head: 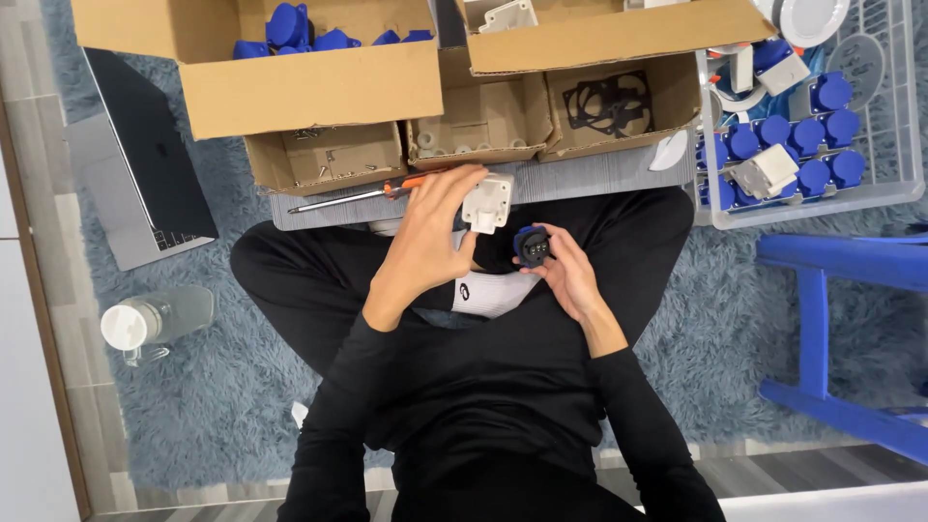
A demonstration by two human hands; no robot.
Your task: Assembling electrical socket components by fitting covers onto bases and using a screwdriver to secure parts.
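I sit cross-legged on a rug and look down at my lap. My left hand (425,242) grips a white plastic housing (486,203) between thumb and fingers, just above my knee. My right hand (565,275) holds a small round blue and black socket insert (532,246) close beside the white housing, the two parts nearly touching. An orange-handled screwdriver (362,194) lies on the grey mat (599,174) just beyond my left hand.
Several open cardboard boxes (309,87) stand ahead, holding blue parts, screws, white housings and black gaskets. A clear crate (899,184) of blue and white sockets is at right, above a blue stool (831,280). A laptop (145,155) and a water bottle (155,319) lie left.
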